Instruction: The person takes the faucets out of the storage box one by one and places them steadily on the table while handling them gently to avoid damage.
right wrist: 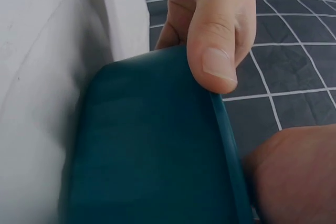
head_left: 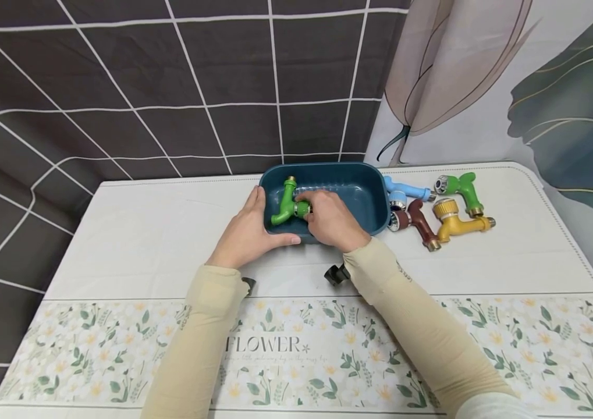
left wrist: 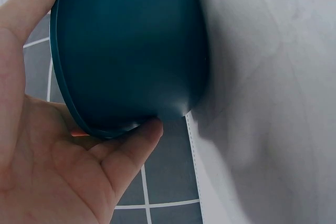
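Note:
A dark teal plastic basin [head_left: 364, 201] stands at the back of the table. My left hand [head_left: 244, 235] grips its left front corner, thumb along the front and fingers against the left side; the left wrist view shows that hand [left wrist: 58, 166] on the basin's outer wall [left wrist: 131, 51]. Inside, at the left end, is a green faucet [head_left: 287, 205] with a brass threaded end. The fingers of my right hand [head_left: 335, 220] hold the faucet by its ribbed knob. In the right wrist view, the right hand [right wrist: 299, 177] is blurred and the basin wall hides the faucet.
Right of the basin lie a light blue faucet [head_left: 406, 189], a dark red faucet [head_left: 420, 224], a yellow faucet [head_left: 458, 226] and another green faucet [head_left: 464, 189], close together. A grey tiled-pattern cloth [head_left: 223, 70] hangs behind the white table cover [head_left: 144, 233].

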Action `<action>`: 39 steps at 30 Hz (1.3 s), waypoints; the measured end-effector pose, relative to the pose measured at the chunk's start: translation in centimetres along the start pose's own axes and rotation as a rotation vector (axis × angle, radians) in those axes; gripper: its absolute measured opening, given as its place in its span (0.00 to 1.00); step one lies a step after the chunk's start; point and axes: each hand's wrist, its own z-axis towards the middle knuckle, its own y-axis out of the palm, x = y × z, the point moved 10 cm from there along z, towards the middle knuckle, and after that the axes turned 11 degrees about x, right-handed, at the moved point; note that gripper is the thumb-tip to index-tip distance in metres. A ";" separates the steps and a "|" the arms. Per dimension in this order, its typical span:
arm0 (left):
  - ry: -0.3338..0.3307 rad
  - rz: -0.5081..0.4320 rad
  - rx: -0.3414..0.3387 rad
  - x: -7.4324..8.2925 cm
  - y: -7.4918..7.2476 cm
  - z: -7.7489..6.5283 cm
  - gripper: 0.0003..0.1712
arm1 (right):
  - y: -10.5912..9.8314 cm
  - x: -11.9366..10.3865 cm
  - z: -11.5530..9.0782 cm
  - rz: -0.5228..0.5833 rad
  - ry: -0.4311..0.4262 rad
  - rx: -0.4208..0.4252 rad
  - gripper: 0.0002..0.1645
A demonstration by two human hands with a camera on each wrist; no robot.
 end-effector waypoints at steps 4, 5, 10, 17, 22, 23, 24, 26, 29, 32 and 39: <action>0.003 0.007 0.001 0.1 -0.1 0.0 0.75 | -0.7 -0.1 -0.3 0.010 -0.027 0.035 0.26; 0.003 0.008 0.001 0.1 -0.1 0.0 0.75 | -0.8 -0.1 -0.3 0.011 -0.034 0.043 0.26; 0.003 0.003 0.002 0.1 0.0 0.0 0.75 | -1.4 -0.3 -0.7 0.018 -0.051 0.068 0.25; 0.007 0.007 0.008 0.1 -0.1 0.0 0.76 | -2.1 -0.5 -1.0 0.033 -0.052 0.095 0.24; 0.006 0.007 0.005 0.1 -0.1 0.0 0.76 | -2.5 -0.6 -1.3 0.041 -0.066 0.113 0.24; 0.006 0.008 0.004 0.1 -0.1 0.0 0.76 | -2.7 -0.7 -1.4 0.040 -0.071 0.119 0.24; 0.006 0.008 0.003 0.1 -0.1 0.0 0.76 | -2.8 -0.7 -1.4 0.043 -0.074 0.125 0.24; 0.008 0.011 0.003 0.2 -0.1 0.0 0.76 | -3.2 -0.8 -1.6 0.047 -0.082 0.138 0.24; 0.007 0.015 0.002 0.2 -0.1 0.0 0.77 | -3.6 -0.9 -1.8 0.052 -0.093 0.146 0.24; 0.006 0.012 0.004 0.1 -0.1 -0.1 0.77 | -3.9 -0.9 -1.9 0.056 -0.100 0.148 0.24; 0.000 0.013 0.013 0.1 -0.1 0.0 0.77 | -4.9 -0.9 -2.7 0.057 -0.117 0.179 0.24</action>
